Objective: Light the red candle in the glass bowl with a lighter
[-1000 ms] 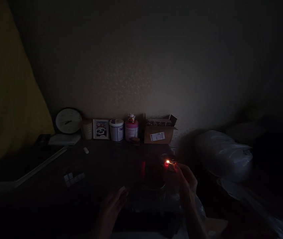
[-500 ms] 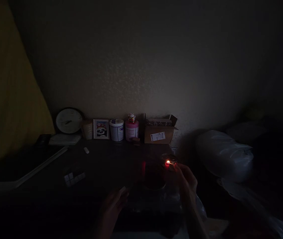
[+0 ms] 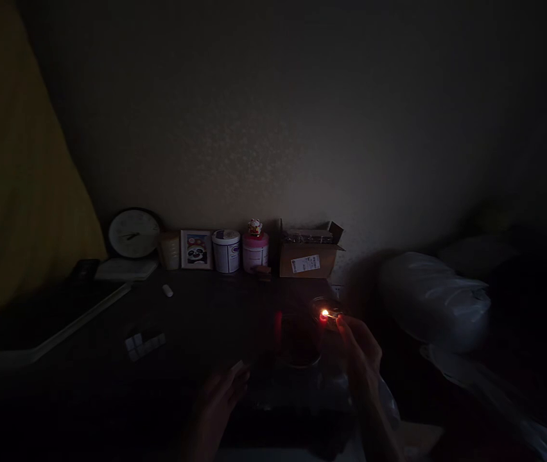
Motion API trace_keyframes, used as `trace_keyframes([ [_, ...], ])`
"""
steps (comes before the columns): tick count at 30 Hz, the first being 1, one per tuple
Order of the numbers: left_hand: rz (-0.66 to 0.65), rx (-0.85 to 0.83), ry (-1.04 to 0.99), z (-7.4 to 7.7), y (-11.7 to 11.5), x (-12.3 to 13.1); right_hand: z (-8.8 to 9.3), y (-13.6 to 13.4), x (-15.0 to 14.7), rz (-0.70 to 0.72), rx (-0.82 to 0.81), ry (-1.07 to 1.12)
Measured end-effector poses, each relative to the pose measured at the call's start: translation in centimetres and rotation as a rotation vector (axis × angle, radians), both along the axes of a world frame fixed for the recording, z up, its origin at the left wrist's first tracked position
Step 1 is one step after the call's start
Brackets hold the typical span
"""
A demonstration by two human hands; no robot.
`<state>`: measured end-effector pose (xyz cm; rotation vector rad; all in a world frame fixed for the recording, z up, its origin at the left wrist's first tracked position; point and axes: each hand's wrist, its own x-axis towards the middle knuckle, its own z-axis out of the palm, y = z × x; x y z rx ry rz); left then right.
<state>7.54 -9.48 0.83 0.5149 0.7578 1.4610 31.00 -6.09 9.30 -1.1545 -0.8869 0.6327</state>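
Between the fingertips of my right hand (image 3: 361,346) is a thin burning stick, like a match, its small flame (image 3: 325,314) pointing left. The flame is by the rim of a dark round container (image 3: 299,364), whose sides glow red; whether it touches the rim I cannot tell. A round glassy dish (image 3: 320,301) shows just behind the flame. My left hand (image 3: 220,398), dim and lower down, is closed around a small pale object (image 3: 238,366), perhaps a little box.
Along the wall stand a clock (image 3: 133,233), a panda picture (image 3: 197,249), a white tub (image 3: 226,251), a pink tub (image 3: 255,252) with a cat figurine, and an open carton (image 3: 297,262). White cubes (image 3: 144,346) lie left, plastic bags (image 3: 432,298) right.
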Motion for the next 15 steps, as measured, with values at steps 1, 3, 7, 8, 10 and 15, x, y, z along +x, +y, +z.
trace_keyframes([
  [1, 0.001, -0.001, 0.001, -0.2, 0.1, 0.0, 0.2, -0.1, -0.1, -0.001, -0.004, 0.011],
  [3, 0.007, -0.003, 0.008, -0.6, 0.3, 0.0, 0.7, -0.4, -0.3, -0.005, -0.013, 0.029],
  [7, 0.009, 0.015, 0.0, -1.5, 0.5, -0.1, 1.0, -0.4, -0.4, -0.005, -0.007, 0.03],
  [8, 0.006, 0.02, -0.002, -1.7, 0.5, -0.2, 0.9, -0.4, -0.4, -0.007, -0.002, 0.032],
  [10, 0.0, 0.022, 0.002, -1.9, 0.6, -0.2, 0.7, -0.1, -0.2, -0.019, 0.01, 0.038],
  [15, 0.0, 0.001, 0.026, -2.0, 0.6, -0.1, -0.2, 0.6, 0.3, -0.044, 0.036, 0.051],
])
